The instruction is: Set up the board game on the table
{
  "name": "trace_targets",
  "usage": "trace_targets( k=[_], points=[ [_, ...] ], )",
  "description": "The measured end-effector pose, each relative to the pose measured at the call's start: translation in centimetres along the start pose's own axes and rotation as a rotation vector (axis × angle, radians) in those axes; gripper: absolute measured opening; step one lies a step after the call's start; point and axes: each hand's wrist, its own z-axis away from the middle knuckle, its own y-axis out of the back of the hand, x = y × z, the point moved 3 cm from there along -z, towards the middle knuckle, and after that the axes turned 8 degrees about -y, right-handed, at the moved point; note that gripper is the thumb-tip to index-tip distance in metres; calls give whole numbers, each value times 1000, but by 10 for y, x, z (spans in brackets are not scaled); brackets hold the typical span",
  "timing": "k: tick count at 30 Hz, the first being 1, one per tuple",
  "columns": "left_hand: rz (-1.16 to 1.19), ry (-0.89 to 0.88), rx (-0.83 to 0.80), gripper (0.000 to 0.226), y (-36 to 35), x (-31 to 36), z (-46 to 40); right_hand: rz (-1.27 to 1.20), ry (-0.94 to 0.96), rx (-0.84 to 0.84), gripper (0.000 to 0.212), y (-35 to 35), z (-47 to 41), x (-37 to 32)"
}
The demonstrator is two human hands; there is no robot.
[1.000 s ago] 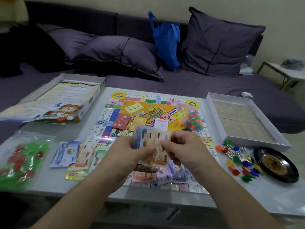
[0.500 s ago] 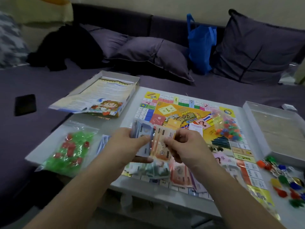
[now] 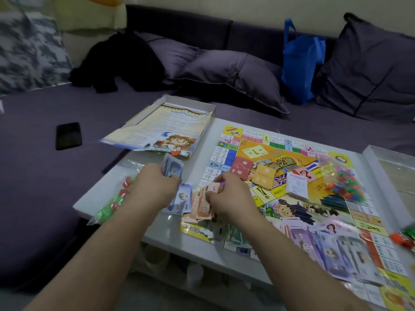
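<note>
Banknotes [image 3: 172, 168] in raised left hand [image 3: 155, 187]

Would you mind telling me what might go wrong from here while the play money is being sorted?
The bag of green and red pieces overhangs the table's left edge beside the left hand; a nudge might drop it. The purple notes fanned over the board near the right forearm could scatter if brushed.

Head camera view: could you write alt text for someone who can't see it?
A person's left hand grips blue paper play banknotes while the right hand pinches an orange banknote over a white table holding a colourful game board.
</note>
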Motion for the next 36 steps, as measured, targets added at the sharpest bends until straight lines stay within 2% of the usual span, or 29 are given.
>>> trace_targets(
  k=[8,16,20,27,31,36],
  points=[
    [-88,27,-30,11,-3,-4,-3,59,-44,-11,21,-23,-9,-7],
    [-87,32,-52,11,-3,0,0,-17,-74,-40,19,-31,-8,-7],
    [-67,31,-59,13,-5,0,0,-36,-75,-57,25,-33,-6,-9],
    [-74,23,-29,12,-1,1,1,-89,-85,-11,24,-17,-7,-4],
    [-58,7,-36,14,-1,6,3,33,-48,-6,27,-22,-2,-6],
    [31,-41,-53,17,-3,11,5,427,125,150,45,-29,13,-13]
  ],
)
